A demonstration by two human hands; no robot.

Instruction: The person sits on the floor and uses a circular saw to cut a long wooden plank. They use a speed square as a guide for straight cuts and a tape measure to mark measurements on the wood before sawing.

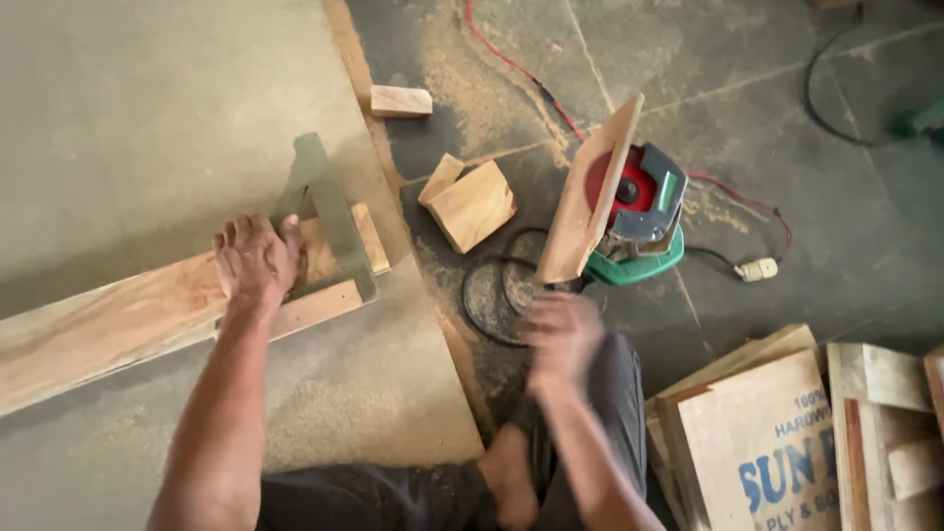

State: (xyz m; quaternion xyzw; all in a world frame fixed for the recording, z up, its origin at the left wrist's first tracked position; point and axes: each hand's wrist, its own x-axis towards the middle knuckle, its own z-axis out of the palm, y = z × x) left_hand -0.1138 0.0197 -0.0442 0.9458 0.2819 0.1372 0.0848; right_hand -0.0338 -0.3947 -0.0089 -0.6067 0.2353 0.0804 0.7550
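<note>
Pinning a plank under a metal square

Pressing down flat, the left hand (258, 262) rests on a long wooden plank (128, 324) that lies across a grey board (138, 118) on the floor. Its fingers (236, 236) are spread wide and close around nothing; the weight of the palm seems meant to keep the plank from sliding. Just beside the fingertips a metal square (329, 211) lies over the plank's end, its blade crossing the wood at a right angle, as one sets it to guide a line across the grain.

The right hand (560, 334) hangs in the air over the person's knee, blurred by motion, so I cannot tell whether its fingers are open or curled; it holds nothing visible. Nearest to it is a circular saw (634, 211) lying on its side on the floor (787, 88), with a wooden base plate standing up and a red cable (521, 69) trailing away. Offcut blocks (472, 205) lie between saw and board, well clear of the plank. Sawdust gathers along the board's edge.
</note>
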